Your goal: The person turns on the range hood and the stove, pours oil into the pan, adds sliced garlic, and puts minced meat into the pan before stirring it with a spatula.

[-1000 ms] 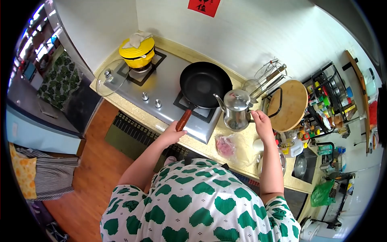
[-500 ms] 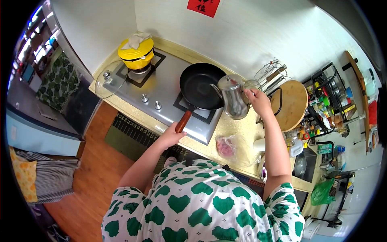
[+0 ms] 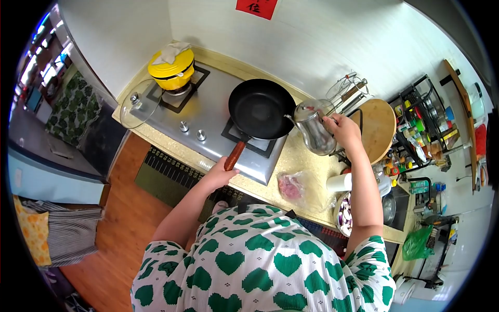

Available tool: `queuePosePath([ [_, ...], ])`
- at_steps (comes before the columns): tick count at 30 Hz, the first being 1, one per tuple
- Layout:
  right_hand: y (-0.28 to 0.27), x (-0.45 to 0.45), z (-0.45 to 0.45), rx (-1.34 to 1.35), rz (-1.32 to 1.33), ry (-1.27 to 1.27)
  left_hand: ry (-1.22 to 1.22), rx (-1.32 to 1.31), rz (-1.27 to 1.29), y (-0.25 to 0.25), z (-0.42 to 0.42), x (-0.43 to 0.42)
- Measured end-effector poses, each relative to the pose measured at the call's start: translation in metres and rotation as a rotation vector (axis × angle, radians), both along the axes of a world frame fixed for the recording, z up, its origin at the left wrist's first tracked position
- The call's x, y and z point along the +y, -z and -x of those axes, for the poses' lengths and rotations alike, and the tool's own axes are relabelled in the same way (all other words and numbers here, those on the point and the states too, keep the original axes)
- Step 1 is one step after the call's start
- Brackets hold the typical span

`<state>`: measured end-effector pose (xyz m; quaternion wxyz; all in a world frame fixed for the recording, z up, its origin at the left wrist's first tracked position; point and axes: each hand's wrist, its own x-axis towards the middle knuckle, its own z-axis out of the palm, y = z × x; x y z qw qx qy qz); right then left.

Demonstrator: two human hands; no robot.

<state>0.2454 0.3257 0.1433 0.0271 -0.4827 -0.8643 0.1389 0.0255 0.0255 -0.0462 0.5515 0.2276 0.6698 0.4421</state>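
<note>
My left hand [image 3: 219,174] is wrapped round the reddish-brown handle of a black frying pan [image 3: 261,106], which rests on the right burner of the steel stove [image 3: 208,112]. In my right hand [image 3: 343,130] is the handle of a shiny metal pot [image 3: 314,130]. The pot is tilted, its spout pointing left at the pan's right rim. Whether liquid leaves the spout cannot be made out. A plastic bag with pink meat [image 3: 292,188] lies on the counter below the pot.
A yellow pot [image 3: 172,70] with a cloth on its lid stands on the left burner, beside a glass lid [image 3: 140,104]. On the right are a white cup [image 3: 339,183], a bowl of purple pieces [image 3: 344,214], a round wooden board [image 3: 375,130] and a spice rack [image 3: 423,117].
My right hand has raised the metal pot from beside the pan, then shifted slightly right and tipped it more to the left. My left hand stays on the pan handle.
</note>
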Motion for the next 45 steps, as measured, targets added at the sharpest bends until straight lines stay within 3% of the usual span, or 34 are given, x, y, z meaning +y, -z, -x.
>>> queuePosePath([
  [11,-0.006,-0.018,0.033,-0.006,0.096,-0.085,0.003,-0.007,-0.030,0.004,0.000,-0.001],
  [23,0.016,0.010,0.047,0.130,-0.050,-0.004,0.032,0.021,-0.003,0.005,0.003,-0.002],
  [32,0.000,0.001,0.008,-0.050,-0.180,0.000,0.010,0.009,0.006,0.003,0.000,0.000],
  [39,-0.009,-0.019,0.002,-0.096,-0.062,-0.092,0.011,0.009,-0.002,-0.002,0.000,0.000],
  [45,-0.003,-0.024,0.029,0.022,0.094,-0.093,0.021,0.012,-0.005,0.000,0.001,0.000],
])
